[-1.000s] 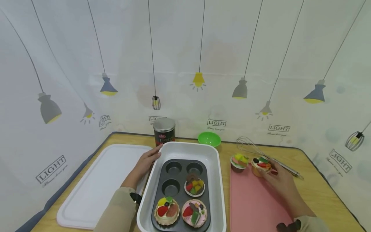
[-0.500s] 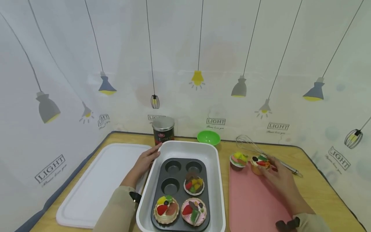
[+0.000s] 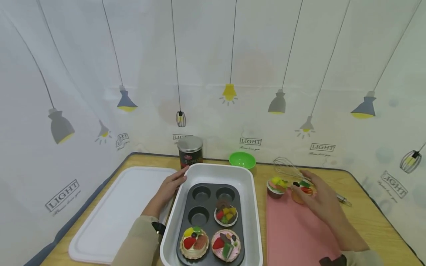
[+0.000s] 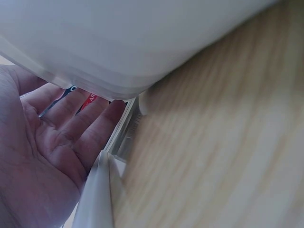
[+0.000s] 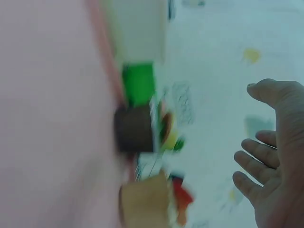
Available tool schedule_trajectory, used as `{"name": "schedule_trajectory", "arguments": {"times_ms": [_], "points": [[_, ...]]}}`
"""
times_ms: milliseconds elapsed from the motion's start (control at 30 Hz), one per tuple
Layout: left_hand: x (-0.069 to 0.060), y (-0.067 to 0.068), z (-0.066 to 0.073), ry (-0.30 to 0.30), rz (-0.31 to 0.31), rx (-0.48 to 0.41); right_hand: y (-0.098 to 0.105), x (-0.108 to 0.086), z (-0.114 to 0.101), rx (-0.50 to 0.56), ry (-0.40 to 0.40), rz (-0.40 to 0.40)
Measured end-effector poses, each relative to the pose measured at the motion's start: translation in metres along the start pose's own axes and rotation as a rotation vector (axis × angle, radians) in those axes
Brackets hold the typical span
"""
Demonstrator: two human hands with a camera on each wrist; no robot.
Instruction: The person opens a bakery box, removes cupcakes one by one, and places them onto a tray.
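My left hand (image 3: 169, 189) rests against the left side of a deep white tray (image 3: 256, 218), its fingers fairly straight in the left wrist view. Inside the tray lies a dark muffin tin (image 3: 212, 201) with a fruit cupcake (image 3: 225, 217), a cream tart (image 3: 194, 244) and a pink-topped tart (image 3: 227, 245) in its cups. Over the pink board (image 3: 293, 231), my right hand (image 3: 321, 197) hovers beside a tan cupcake (image 5: 145, 202), holding nothing. The right wrist view shows its fingers spread, apart from that cupcake. A dark-based cupcake (image 5: 135, 128) stands alongside, on the board's far edge.
A whisk (image 3: 284, 167) lies behind the cupcakes, partly hidden by the right hand. At the back stand a green bowl (image 3: 242, 160) and an espresso can (image 3: 190, 153). A white cutting board (image 3: 110, 218) lies left of the tray.
My right hand has let go of the tan cupcake and lifted slightly, its fingers spreading. The cupcake stays on the pink board. My left hand stays against the tray.
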State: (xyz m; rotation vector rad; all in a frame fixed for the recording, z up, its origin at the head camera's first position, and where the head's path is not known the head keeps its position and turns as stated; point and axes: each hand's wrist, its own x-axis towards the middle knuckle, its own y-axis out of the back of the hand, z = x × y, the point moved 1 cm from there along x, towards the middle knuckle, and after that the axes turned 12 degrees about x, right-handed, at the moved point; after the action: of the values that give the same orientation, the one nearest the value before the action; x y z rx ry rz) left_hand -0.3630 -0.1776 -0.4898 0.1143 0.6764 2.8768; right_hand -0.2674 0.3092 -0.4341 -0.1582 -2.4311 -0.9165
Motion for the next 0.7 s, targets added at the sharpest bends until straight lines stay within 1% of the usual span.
{"name": "schedule_trajectory", "arguments": {"times_ms": [100,167,233,333,433,533,600,700], "points": [[0.001,-0.001,0.000,-0.011,-0.004,0.004,-0.014,0.004,-0.032,0.101,0.048,-0.043],[0.001,-0.002,-0.001,-0.004,0.001,-0.003,-0.030,0.005,-0.051,0.188,0.091,-0.091],[0.000,-0.002,-0.001,-0.003,0.000,-0.006,-0.048,0.004,-0.065,0.231,0.120,-0.140],[0.000,-0.001,-0.001,0.001,-0.002,-0.004,-0.076,0.001,-0.081,0.269,0.152,-0.227],[0.001,-0.001,-0.002,-0.004,-0.004,-0.003,-0.099,-0.004,-0.090,0.301,0.132,-0.339],[0.002,-0.001,0.000,-0.006,-0.002,-0.014,-0.116,-0.009,-0.093,0.322,0.119,-0.434],[0.001,-0.001,0.001,-0.014,-0.004,-0.015,-0.121,-0.011,-0.092,0.298,0.119,-0.457],[0.000,-0.001,0.003,-0.005,-0.014,-0.029,-0.124,-0.013,-0.089,0.246,0.168,-0.461]]}}
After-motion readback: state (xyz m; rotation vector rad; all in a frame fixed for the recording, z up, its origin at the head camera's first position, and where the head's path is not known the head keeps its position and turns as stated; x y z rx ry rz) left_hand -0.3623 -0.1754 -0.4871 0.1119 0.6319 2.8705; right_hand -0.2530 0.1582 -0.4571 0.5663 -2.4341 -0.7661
